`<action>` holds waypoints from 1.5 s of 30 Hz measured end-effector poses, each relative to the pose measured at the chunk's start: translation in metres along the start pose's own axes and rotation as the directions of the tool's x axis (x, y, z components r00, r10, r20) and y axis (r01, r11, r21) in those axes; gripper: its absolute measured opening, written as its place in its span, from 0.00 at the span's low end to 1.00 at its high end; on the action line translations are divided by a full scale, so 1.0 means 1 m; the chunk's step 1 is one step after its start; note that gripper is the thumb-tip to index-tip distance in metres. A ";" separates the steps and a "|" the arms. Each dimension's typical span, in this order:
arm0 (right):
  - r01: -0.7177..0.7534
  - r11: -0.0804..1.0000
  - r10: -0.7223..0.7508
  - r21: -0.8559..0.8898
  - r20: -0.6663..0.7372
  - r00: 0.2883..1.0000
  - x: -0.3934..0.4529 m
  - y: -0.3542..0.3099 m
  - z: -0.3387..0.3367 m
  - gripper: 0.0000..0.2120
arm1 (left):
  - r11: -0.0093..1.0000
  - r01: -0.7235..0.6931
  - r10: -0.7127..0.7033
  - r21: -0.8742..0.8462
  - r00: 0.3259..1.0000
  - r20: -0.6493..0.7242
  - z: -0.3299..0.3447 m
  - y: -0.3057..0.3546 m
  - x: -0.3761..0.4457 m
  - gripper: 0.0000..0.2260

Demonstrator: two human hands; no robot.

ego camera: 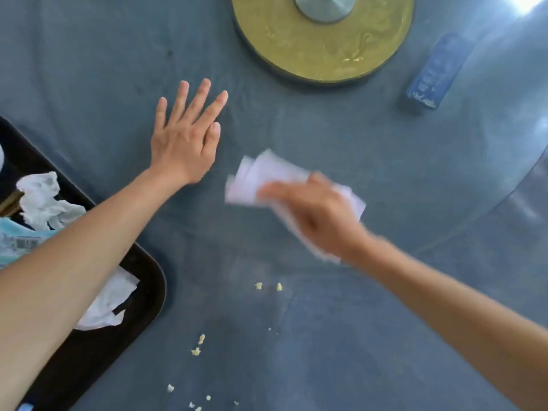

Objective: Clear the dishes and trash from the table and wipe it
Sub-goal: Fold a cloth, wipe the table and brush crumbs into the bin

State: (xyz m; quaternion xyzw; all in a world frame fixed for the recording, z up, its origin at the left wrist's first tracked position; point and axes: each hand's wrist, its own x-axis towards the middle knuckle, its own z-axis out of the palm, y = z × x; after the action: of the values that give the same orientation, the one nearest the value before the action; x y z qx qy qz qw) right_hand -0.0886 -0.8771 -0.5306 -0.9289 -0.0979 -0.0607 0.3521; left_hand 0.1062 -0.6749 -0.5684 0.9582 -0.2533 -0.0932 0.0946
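Note:
My right hand (314, 215) presses a folded white paper napkin (261, 176) flat on the blue-grey tablecloth (370, 336), blurred by motion. My left hand (185, 139) lies flat on the cloth with its fingers spread, holding nothing, to the left of the napkin. Small yellow crumbs (268, 286) lie on the cloth below the napkin, and more crumbs (198, 345) lie nearer the front edge. A black tray (142, 301) at the left holds crumpled white tissues (44, 200) and a light blue wrapper (17, 241); my left forearm crosses over it.
A round gold-coloured base (323, 51) with a grey metal hub (324, 5) sits at the top centre. A blue rectangular pack (436, 72) lies at the upper right. A curved glass edge (522, 185) runs along the right side.

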 end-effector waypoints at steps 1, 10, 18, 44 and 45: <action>-0.089 0.994 0.081 -0.060 -0.119 0.990 0.030 0.015 -0.022 0.18 | 0.995 0.088 -0.088 -0.040 0.996 -0.002 -0.003 0.006 -0.001 0.25; -0.447 0.859 0.376 -0.249 -0.285 0.882 0.093 0.091 -0.051 0.17 | 0.997 0.052 -0.055 -0.052 0.997 -0.060 0.026 0.072 -0.033 0.25; 0.102 0.993 -0.113 0.060 0.247 0.962 -0.051 -0.014 0.013 0.25 | 0.994 -0.109 0.109 -0.009 0.994 -0.019 0.010 0.019 -0.006 0.25; 0.022 0.980 -0.033 -0.196 -0.054 0.998 0.045 0.094 -0.086 0.16 | 0.997 -0.001 -0.002 -0.071 0.998 -0.055 -0.007 -0.006 0.040 0.25; -0.151 0.957 0.097 -0.248 -0.217 0.971 0.069 0.118 -0.105 0.16 | 0.990 0.055 -0.065 -0.127 0.995 -0.074 -0.008 0.009 0.038 0.24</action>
State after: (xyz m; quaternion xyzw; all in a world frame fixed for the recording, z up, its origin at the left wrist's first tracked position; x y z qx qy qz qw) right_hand 0.0006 -1.0237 -0.5155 -0.9605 0.0063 -0.1452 0.2372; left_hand 0.1357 -0.7007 -0.5631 0.9605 -0.2142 -0.0743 0.1612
